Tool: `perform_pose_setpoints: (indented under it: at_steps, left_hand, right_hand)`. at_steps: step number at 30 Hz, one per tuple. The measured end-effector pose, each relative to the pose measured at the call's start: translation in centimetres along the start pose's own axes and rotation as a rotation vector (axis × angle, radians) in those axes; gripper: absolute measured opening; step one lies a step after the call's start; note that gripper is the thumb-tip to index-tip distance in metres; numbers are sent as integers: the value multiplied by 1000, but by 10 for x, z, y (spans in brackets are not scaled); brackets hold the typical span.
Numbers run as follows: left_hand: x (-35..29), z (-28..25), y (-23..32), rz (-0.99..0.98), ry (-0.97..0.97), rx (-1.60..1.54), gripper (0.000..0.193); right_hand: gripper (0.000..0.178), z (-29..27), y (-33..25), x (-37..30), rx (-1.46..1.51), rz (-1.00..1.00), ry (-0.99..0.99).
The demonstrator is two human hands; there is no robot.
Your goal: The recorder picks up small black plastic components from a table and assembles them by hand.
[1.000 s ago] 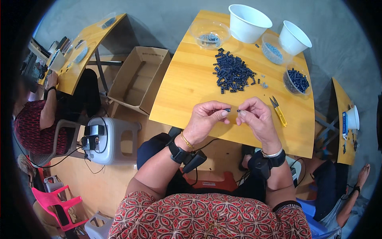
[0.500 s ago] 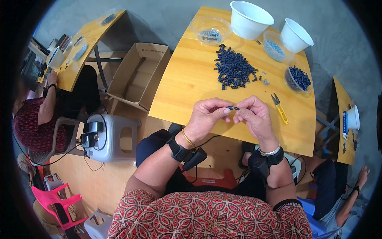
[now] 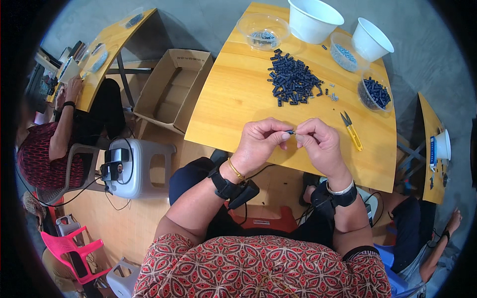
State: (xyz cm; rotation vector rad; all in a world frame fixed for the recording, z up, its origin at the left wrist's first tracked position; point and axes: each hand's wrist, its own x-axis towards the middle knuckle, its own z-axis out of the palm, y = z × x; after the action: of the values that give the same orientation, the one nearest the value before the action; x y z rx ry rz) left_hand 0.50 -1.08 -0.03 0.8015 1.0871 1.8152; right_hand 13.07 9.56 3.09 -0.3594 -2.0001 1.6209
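Note:
My left hand (image 3: 256, 144) pinches a small dark blue plastic part (image 3: 289, 132) between thumb and fingertips, over the near edge of the table. Against the end of that part, my right hand (image 3: 320, 144) has its thumb and forefinger pressed together; whatever they grip is too small and covered to make out. Farther back lies a heap of like dark blue plastic parts (image 3: 294, 79). Yellow-handled thread snips (image 3: 352, 133) rest on the wood to the right of my right hand, blades pointing away. A few tiny silvery pieces (image 3: 334, 97) lie beside the heap.
Along the table's (image 3: 218, 109) far side stand a clear bowl (image 3: 243, 32), two white tubs (image 3: 313, 22), a clear bowl of small silvery pieces (image 3: 344, 54) and one of dark parts (image 3: 375, 94). A cardboard box (image 3: 174, 89) sits left. Another person (image 3: 59, 134) works at the left table.
Both hands stay together at nearly the same spot, the right one shifted slightly. The dark end between my right fingertips no longer shows. The person at left has brought a hand up to their table.

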Motion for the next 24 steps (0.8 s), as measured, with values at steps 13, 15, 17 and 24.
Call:
perform_pose_setpoints:
  at_steps: [13,15,17,24]
  left_hand:
    - [-3,0,4,-21,-76,118,9]
    - [-3,0,3,0,-80,124,9]
    - [-4,0,3,5,-67,180,9]
    - [1,-2,-2,2,10,140,9]
  right_hand:
    - [9,-5,5,-4,43,80,-85]
    - [7,0,7,-5,18,54,-53]
    - [5,6,12,-6,-6,25,-19]
    - [6,11,7,0,44,35,114]
